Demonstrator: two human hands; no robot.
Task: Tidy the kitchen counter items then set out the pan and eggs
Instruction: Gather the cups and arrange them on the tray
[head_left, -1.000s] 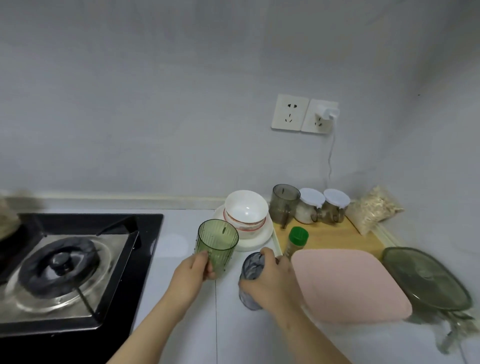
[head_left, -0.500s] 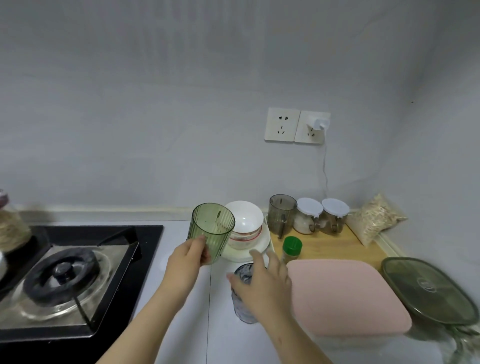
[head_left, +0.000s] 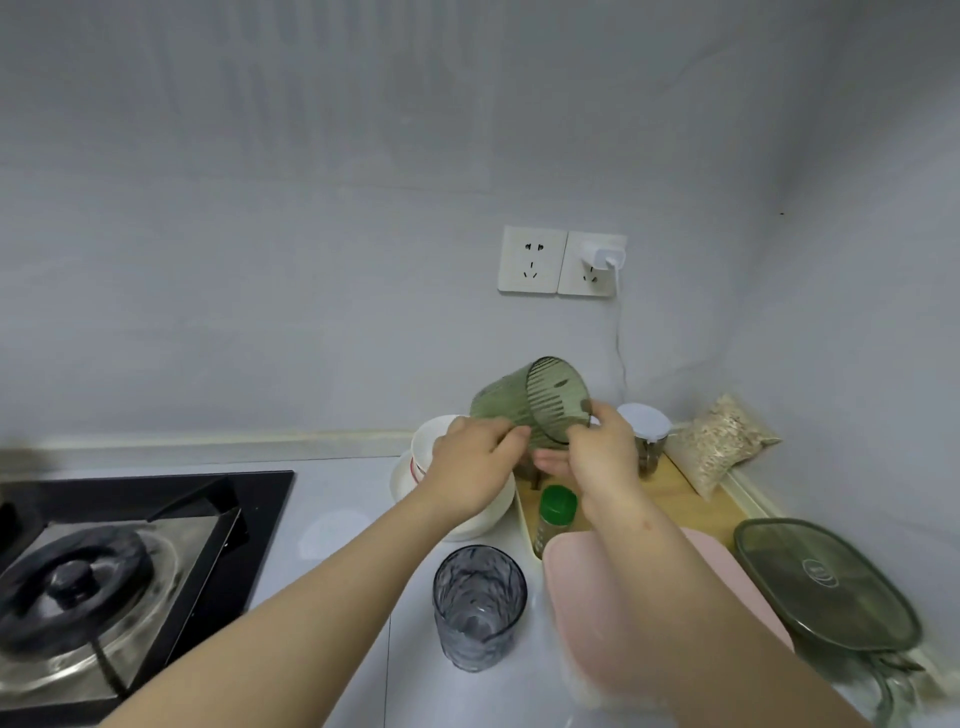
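Observation:
A ribbed green plastic cup (head_left: 530, 402) is held in the air, tipped on its side with its mouth facing right, above the back of the counter. My left hand (head_left: 475, 462) grips its base end and my right hand (head_left: 602, 457) pinches its rim. A grey patterned glass (head_left: 479, 605) stands upright on the white counter, free of both hands. White bowls on a plate (head_left: 431, 462) sit partly hidden behind my left hand. No pan or eggs are in view.
A gas hob (head_left: 104, 582) fills the left. A green-capped spice bottle (head_left: 555, 517), white-lidded jars (head_left: 647, 436) and a bag of oats (head_left: 722, 441) sit on a wooden board. A pink container lid (head_left: 727, 561) and a green lid (head_left: 821, 582) lie right. Wall sockets (head_left: 561, 262) sit above.
My left hand raised the green cup up and to the right and tipped it sideways. My right hand let go of the grey glass and took the cup's rim.

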